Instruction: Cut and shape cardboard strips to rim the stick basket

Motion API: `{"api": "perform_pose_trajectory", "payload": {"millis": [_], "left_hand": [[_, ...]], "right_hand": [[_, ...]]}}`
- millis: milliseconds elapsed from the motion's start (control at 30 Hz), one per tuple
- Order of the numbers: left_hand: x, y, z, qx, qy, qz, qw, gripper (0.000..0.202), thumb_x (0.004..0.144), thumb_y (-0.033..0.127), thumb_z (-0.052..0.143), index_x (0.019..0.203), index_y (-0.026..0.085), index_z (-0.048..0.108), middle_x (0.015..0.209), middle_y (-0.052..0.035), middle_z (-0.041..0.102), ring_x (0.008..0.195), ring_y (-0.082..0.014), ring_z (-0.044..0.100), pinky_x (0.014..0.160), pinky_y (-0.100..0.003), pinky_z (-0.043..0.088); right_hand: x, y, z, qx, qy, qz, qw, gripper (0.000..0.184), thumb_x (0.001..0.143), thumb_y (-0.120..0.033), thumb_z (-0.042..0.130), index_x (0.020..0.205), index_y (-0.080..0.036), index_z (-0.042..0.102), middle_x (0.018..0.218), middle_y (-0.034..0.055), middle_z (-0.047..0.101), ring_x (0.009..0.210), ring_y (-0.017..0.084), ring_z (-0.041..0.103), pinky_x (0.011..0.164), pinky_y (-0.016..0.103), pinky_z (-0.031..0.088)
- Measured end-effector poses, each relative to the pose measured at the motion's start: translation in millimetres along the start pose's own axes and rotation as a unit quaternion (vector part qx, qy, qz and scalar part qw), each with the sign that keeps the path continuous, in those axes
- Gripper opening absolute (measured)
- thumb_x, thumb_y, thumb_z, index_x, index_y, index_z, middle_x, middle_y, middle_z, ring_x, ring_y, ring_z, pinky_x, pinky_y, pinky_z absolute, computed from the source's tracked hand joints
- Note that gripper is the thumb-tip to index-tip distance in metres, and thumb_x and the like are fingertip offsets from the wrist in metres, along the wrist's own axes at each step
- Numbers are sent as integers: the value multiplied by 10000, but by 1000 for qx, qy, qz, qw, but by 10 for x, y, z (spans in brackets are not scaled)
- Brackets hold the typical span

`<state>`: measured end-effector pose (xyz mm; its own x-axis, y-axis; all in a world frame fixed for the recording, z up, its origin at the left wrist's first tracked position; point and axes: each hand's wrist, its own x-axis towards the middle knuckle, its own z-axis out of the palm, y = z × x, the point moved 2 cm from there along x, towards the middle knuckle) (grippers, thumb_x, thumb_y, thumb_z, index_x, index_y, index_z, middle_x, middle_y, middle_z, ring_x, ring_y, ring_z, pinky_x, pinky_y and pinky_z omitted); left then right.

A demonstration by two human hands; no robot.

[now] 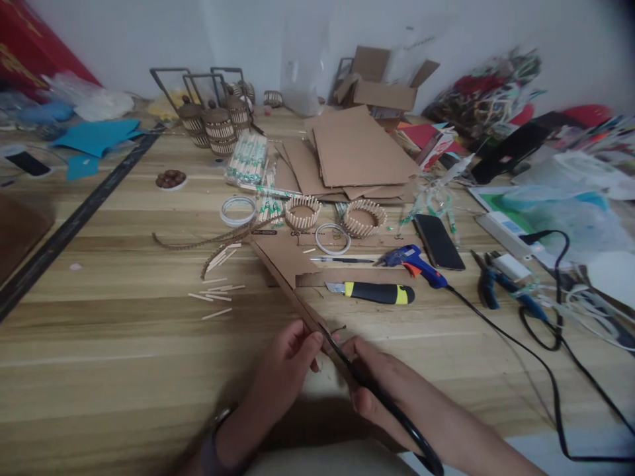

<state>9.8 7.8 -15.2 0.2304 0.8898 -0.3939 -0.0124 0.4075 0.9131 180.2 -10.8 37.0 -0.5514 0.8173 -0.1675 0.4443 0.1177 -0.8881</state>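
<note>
My left hand (297, 350) pinches a narrow piece of brown cardboard (290, 291) between thumb and fingers, close to its lower end. Scissors with black handles (397, 410) are gripped by my right hand (381, 377), their blades lying along the cardboard beside my left thumb. How far the blades are apart I cannot make out. Beyond my hands lie a yellow and black utility knife (380, 292), a blue hot glue gun (411, 261) and a pen-like tool (342, 260). Two rings of upright wooden sticks (364, 218) (302, 211) stand further back.
Cut sticks (215, 292) and curved cardboard strips (198, 244) lie to the left. Cardboard sheets (362, 149) are stacked behind, near small lidded baskets (218, 129). At right are a phone (439, 241), blue-handled pliers (516, 294) and the glue gun's black cord (496, 324).
</note>
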Motion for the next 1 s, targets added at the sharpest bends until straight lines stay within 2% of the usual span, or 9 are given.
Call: {"api": "perform_pose_trajectory", "payload": {"millis": [67,167,233,467,600,733,1000], "left_hand": [[0,-15,-12,4,-9,-6,1000,296,762,489,592,760,195,613,687,2,601,599,-147,536,590,-269,474],[-8,-36,-17,16,-23,-9,1000,294,769,479,593,779,188,629,697,-2,595,633,-154,548,617,-270,476],[-16,-51,-14,29,-29,-6,999,284,778,465,591,790,185,637,696,-4,590,657,-161,554,629,-269,474],[-17,-75,-12,34,-44,18,998,297,823,469,578,822,179,643,756,-23,624,713,-175,562,678,-278,466],[-19,-49,-18,44,-53,17,997,295,821,472,580,806,182,635,751,-21,630,710,-174,557,656,-268,449],[-23,-26,-12,43,-53,25,997,278,823,470,579,796,196,620,749,-18,629,720,-178,562,664,-269,446],[-23,-46,7,34,-56,24,998,281,835,477,578,806,200,613,748,-8,615,751,-186,585,707,-280,458]], "right_hand": [[36,7,25,1,2,-5,1000,487,965,-646,404,1071,-202,572,1004,102,673,894,232,629,807,340,505],[62,56,62,-22,-12,14,1000,493,971,-643,385,966,-191,581,821,54,641,713,193,580,668,309,472],[66,85,83,-23,-22,23,999,505,975,-645,363,936,-186,571,775,37,610,667,176,540,624,296,437],[56,83,127,7,-13,21,1000,597,968,-710,269,879,-189,547,747,26,572,645,159,497,588,278,385],[51,82,119,-26,-15,40,999,586,964,-708,290,901,-184,545,790,45,594,676,172,499,611,293,385],[39,77,112,-44,-20,49,998,527,974,-662,333,932,-184,550,788,44,609,670,175,513,610,299,386],[40,54,153,-13,14,50,999,388,999,-530,379,857,-208,543,718,10,585,642,153,528,579,272,419]]}}
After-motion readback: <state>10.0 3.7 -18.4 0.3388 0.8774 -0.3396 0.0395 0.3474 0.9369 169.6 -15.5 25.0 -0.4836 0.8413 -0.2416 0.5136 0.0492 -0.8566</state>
